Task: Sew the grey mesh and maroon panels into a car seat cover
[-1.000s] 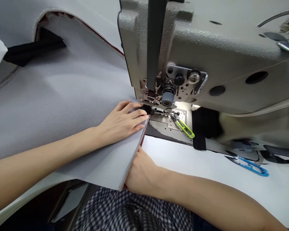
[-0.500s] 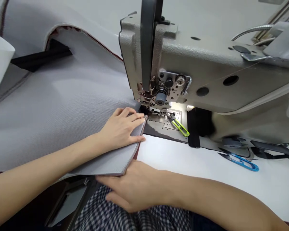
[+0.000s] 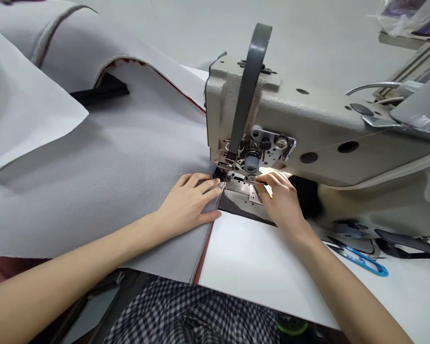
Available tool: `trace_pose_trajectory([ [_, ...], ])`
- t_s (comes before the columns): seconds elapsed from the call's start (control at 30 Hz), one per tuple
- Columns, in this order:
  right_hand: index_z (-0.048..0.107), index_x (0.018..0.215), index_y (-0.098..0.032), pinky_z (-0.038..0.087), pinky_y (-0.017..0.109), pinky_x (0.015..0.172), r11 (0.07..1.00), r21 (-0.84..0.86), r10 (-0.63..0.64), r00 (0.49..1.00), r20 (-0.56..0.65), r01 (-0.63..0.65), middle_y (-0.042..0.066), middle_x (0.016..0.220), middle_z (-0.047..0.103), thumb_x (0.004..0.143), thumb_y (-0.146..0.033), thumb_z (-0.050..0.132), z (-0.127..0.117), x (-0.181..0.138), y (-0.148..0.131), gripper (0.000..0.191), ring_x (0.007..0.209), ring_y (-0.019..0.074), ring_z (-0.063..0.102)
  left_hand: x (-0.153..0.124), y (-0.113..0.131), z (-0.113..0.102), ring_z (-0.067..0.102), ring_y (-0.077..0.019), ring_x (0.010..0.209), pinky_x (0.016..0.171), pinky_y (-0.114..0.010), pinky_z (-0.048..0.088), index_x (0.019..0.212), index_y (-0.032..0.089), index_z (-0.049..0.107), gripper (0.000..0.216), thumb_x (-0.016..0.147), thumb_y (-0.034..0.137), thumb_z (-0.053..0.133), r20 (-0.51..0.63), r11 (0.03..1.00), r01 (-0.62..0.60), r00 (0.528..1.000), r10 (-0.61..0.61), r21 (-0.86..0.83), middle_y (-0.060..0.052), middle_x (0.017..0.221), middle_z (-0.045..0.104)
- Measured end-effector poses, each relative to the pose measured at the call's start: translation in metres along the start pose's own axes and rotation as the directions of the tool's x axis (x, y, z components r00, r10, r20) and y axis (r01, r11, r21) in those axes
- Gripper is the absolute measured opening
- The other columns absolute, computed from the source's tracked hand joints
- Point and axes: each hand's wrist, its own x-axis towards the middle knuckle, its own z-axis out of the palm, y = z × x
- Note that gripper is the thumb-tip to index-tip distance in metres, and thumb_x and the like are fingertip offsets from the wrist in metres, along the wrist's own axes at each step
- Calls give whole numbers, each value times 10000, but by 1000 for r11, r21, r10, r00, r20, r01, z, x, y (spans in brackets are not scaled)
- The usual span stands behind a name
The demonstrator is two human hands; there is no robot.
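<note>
Grey fabric (image 3: 129, 191) with a dark red layer along its right edge lies under the sewing machine (image 3: 272, 119), its edge reaching the presser foot area. My left hand (image 3: 189, 200) rests flat on this fabric, fingers spread, fingertips close to the presser foot. On the machine bed to the right of the needle, my right hand (image 3: 281, 198) has thumb and fingers pinched together by a small metal part. What they grip, if anything, is hidden. The green thread snips seen earlier are covered by this hand, or nearly so.
Blue thread snips (image 3: 367, 262) lie on the white table (image 3: 246, 253) at right. A grey lever strip (image 3: 250, 86) sticks up from the machine head. White sheet material (image 3: 32, 105) lies over the fabric at left. Checkered cloth (image 3: 189, 310) is at my lap.
My right hand has gone from the fabric's front corner up to the machine bed beside the needle. My left hand stays on the fabric. The view has shifted, with the machine now lower and further right.
</note>
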Motion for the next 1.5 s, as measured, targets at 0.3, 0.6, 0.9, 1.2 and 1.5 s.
trace_pose_trajectory([
  [0.3,702,894,-196,520,384,830,995,-49,-86,996,-20,85,61,906,716,946,-193,517,7,-3,8,193,897,228,641,7,-1,3,454,-288,1249,1015,-459,353,1179,227,614,394,891,495,594,-18,1000,14,1000,-13,10,-27,1368,575],
  [0.6,712,896,-195,540,364,793,993,-67,-102,994,-26,100,58,915,716,930,-170,531,6,-4,6,186,880,223,645,15,-7,7,450,-300,1249,1015,-462,339,1180,229,622,401,895,508,585,-45,1000,-2,999,2,7,-37,1363,585],
  [0.9,714,1006,-216,531,327,807,986,-146,-80,997,21,82,35,1024,722,925,-99,485,6,-11,9,270,927,209,658,33,-8,10,454,-315,1251,1016,-488,339,1104,215,656,350,870,470,605,-25,999,37,999,-37,0,-64,1302,618],
  [1.2,650,1202,-165,413,513,1093,970,-191,-126,982,142,152,122,1312,615,935,-99,450,-6,-26,-22,340,1258,288,526,-36,9,-32,299,-386,1436,1143,-651,253,1487,208,365,919,736,635,679,261,976,-127,950,171,-177,-124,1576,313],
  [1.5,687,941,-161,545,274,764,666,380,-713,698,71,642,28,844,693,952,-184,446,8,-55,-122,242,800,156,603,-91,-1,-41,704,-122,937,848,-204,577,959,231,669,127,931,233,545,-142,856,-11,987,-73,-517,14,1046,740],
])
